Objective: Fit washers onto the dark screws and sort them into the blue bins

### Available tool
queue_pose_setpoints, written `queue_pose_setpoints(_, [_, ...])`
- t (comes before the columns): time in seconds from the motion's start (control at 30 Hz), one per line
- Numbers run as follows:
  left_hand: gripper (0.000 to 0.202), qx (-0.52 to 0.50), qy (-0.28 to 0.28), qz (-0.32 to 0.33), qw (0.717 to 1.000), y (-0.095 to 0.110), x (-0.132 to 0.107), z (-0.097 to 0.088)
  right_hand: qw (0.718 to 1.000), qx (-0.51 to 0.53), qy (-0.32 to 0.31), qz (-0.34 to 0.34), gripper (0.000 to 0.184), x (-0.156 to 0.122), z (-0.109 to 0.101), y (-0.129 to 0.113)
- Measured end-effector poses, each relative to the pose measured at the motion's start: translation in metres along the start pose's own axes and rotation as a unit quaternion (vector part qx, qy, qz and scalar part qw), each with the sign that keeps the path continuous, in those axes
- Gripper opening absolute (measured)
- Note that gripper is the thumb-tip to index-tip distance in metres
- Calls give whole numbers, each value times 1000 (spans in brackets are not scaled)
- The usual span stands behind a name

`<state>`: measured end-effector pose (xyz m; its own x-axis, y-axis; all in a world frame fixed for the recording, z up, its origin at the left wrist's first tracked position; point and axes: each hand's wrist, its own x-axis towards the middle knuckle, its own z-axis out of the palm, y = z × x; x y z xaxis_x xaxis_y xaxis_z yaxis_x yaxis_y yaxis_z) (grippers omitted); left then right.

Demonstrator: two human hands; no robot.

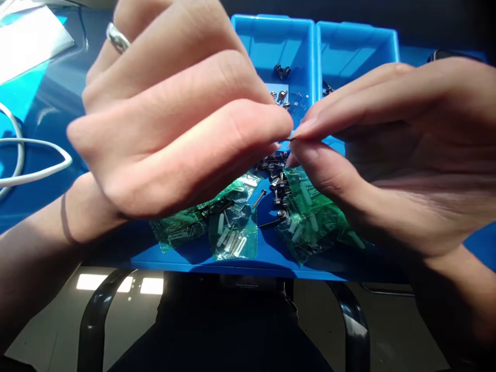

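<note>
My left hand (174, 113), with a ring on one finger, is curled shut close to the camera, fingertips pinched toward the centre. My right hand (391, 150) pinches from the other side, thumb and forefinger meeting the left fingertips on something tiny and dark that I cannot make out. Below the hands, on the blue table (248, 258), lies a pile of small dark screws (277, 178) and several green plastic bags (232, 230) holding small white parts.
Two blue bins stand behind the hands: the left bin (271, 39) holds a few small metal parts, the right bin (356, 44) is mostly hidden. A white cable (34, 173) loops at the far left. A chair frame (93, 315) shows below the table edge.
</note>
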<state>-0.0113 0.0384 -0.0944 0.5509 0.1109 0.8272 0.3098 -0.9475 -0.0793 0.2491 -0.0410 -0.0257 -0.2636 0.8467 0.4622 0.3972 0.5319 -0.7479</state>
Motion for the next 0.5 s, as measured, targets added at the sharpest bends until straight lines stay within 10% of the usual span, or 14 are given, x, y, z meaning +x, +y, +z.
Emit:
queue_pose_setpoints(0.2, [85, 38, -76, -229, 970, 29, 3, 9, 995, -36, -90, 8, 8, -3, -9, 1])
queue_pose_setpoints(0.5, [79, 14, -97, -245, 965, 44, 11, 18, 995, -49, -89, -10, 11, 1, -11, 6])
